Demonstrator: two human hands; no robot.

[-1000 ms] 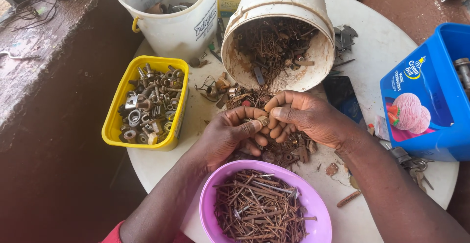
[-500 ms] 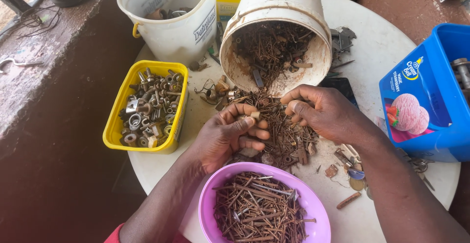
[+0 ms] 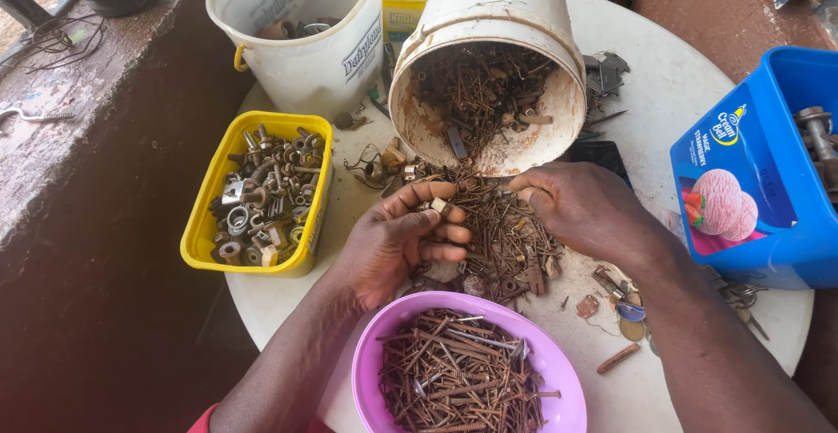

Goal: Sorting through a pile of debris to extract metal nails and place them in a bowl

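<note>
Rusty nails and scraps [image 3: 497, 232] are lying heaped on the round white table [image 3: 663, 92], spilling from the mouth of a tipped white bucket [image 3: 489, 58] at the middle of the table. Around the heap little room is showing: a purple bowl of nails [image 3: 463, 372] is sitting at the near edge just below the hands, a yellow tub of nuts and fittings [image 3: 262, 193] is hanging over the table's left rim, an upright white pail [image 3: 305, 31] is standing behind it, and a blue tub [image 3: 759, 171] is crowding the right side. Bare tabletop is showing mostly beyond the bucket on the far right, and in a narrow strip near the right front edge where a few loose pieces [image 3: 611, 298] are lying. The left hand [image 3: 393, 241] is reaching in from below, palm turned up and fingers curled, pinching a small pale piece [image 3: 439, 206] at the fingertips beside the heap. The right hand [image 3: 585, 210] is coming in from the right, palm down, fingers bent and pressing into the heap's upper edge just under the bucket's rim; whether it is gripping anything cannot be told.
</note>
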